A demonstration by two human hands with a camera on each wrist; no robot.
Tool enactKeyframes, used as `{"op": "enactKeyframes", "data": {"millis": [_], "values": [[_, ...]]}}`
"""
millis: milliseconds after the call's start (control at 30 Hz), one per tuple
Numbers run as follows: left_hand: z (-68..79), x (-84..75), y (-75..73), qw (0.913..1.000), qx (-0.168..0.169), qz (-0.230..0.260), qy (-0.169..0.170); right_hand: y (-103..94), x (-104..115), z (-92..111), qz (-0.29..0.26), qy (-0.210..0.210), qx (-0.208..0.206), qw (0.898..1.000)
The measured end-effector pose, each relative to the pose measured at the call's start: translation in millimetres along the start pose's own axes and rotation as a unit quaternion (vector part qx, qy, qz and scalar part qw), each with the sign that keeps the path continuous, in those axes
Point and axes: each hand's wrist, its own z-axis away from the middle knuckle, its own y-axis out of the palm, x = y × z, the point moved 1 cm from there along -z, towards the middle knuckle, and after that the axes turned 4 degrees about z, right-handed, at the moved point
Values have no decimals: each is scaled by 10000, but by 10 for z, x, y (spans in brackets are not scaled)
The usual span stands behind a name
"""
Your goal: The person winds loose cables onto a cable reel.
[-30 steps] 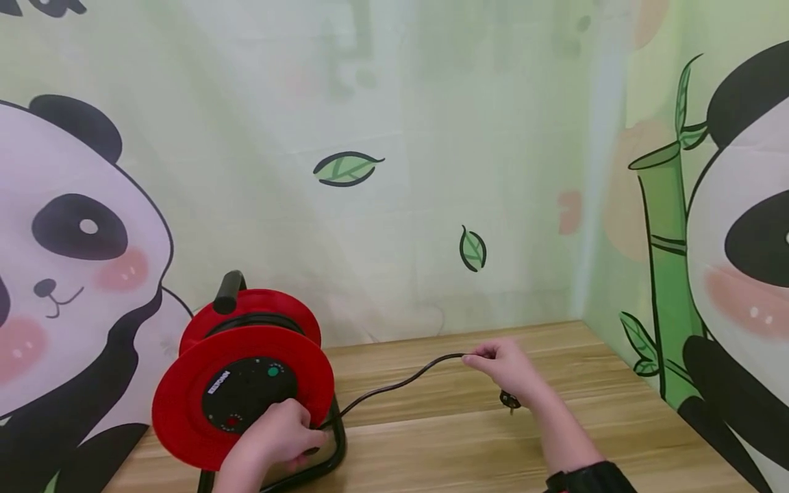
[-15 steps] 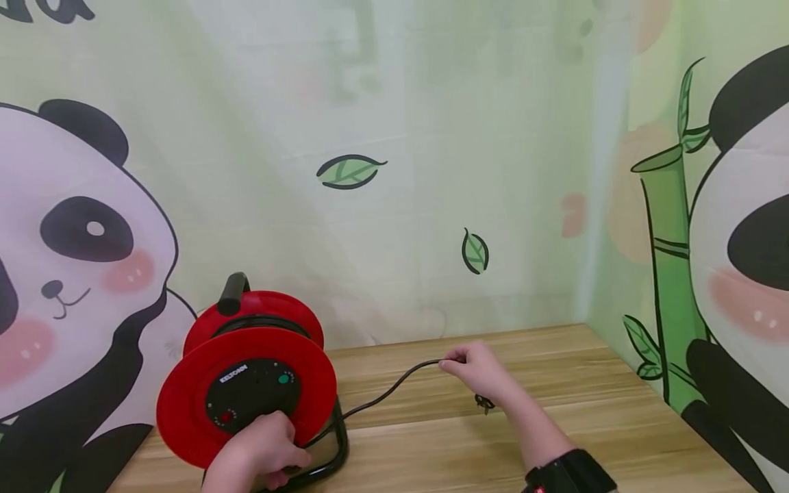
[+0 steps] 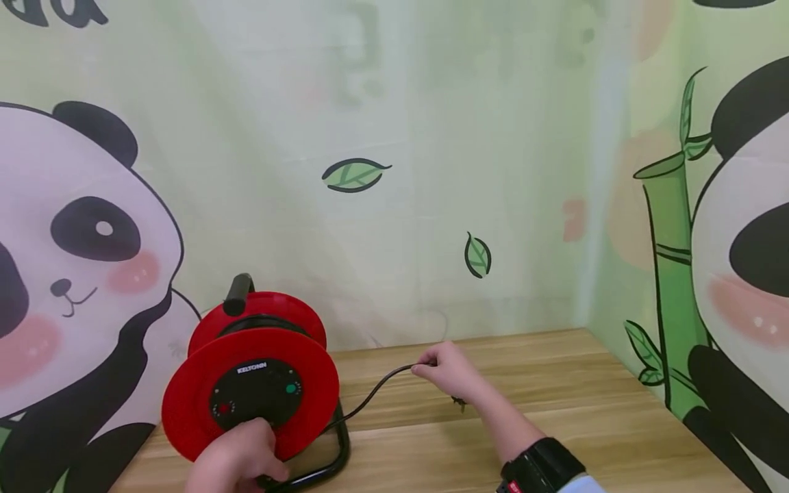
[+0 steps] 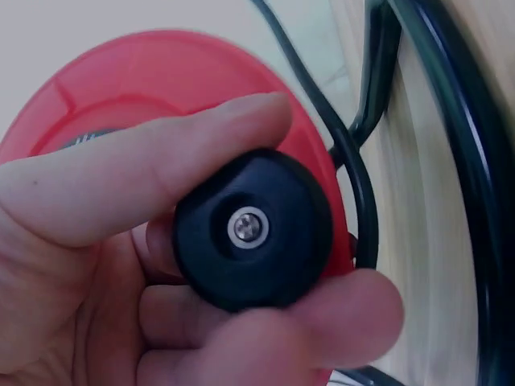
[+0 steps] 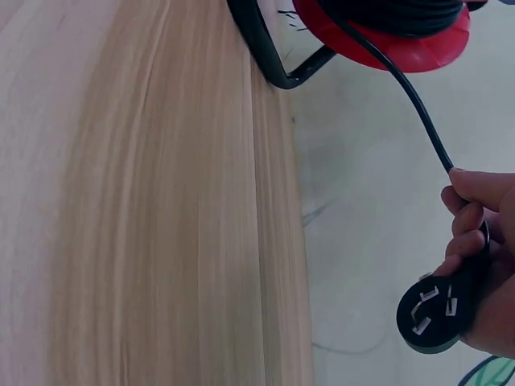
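Observation:
A red cable reel (image 3: 185, 404) with a black centre panel stands on the left of the table in the head view. My left hand (image 3: 237, 455) grips the round black crank knob (image 4: 282, 257) on the reel's face, thumb and fingers curled round it. Black cable (image 3: 372, 392) runs from the drum, in a slack curve, to my right hand (image 3: 453, 373), which pinches it between thumb and fingers above the table. Below that hand hangs the black plug (image 5: 426, 318), its several metal prongs showing in the right wrist view.
The reel rests on a black tubular frame (image 3: 344, 445) and has a black carry handle (image 3: 239, 294) on top. Behind the wooden table (image 3: 555, 411) hangs a fabric backdrop (image 3: 419, 205) printed with pandas, leaves and bamboo.
My right hand has moved left towards the reel with the cable and plug. The reel's panel has turned with the knob, and my left hand has shifted down and left round it.

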Motion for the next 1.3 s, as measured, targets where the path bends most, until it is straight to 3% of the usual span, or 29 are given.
{"op": "enactKeyframes", "data": {"millis": [200, 433, 633, 867, 1067, 1300], "values": [[57, 58, -113, 9999, -147, 32, 18, 112, 43, -19, 340, -25, 109, 9994], [88, 309, -236, 9989, -391, 236, -51, 268, 121, -43, 359, -200, 354, 9985], [167, 475, -352, 9951, -525, 832, -72, 362, 209, -71, 382, -454, 590, 9965], [332, 550, -511, 9827, -739, 1669, -301, 435, 358, -109, 408, -857, 791, 9923], [410, 634, -655, 9867, -777, 1351, -469, 523, 430, -134, 399, -875, 981, 9905], [447, 697, -784, 9905, -913, 982, -293, 624, 403, -178, 373, -994, 1138, 9878]]}}
